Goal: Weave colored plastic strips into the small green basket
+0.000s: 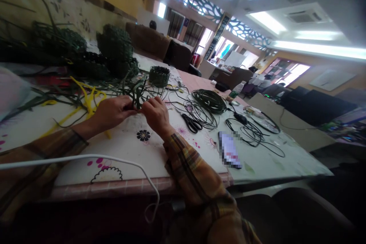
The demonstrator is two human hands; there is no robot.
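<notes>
Dark green flat strips (138, 92), partly woven together, stand up between my two hands over the flowered tablecloth (126, 148). My left hand (113, 112) pinches the lower left side of this piece with thumb and fingers. From the right, my right hand (157, 114) closes on its lower edge, knuckles up, so the fingertips are hidden. Just behind the hands is a small round dark green woven basket (159, 76). Yellow strips (90, 101) lie beside and behind my left hand. To the right of my right hand rest black-handled scissors (192, 122).
Larger green woven pieces (114, 45) are heaped at the back left. A coil of dark strip (210, 101), looser black loops (251, 131), a phone-like pale purple object (228, 146) and a bottle (237, 89) occupy the right side. A white cable (114, 156) crosses in front.
</notes>
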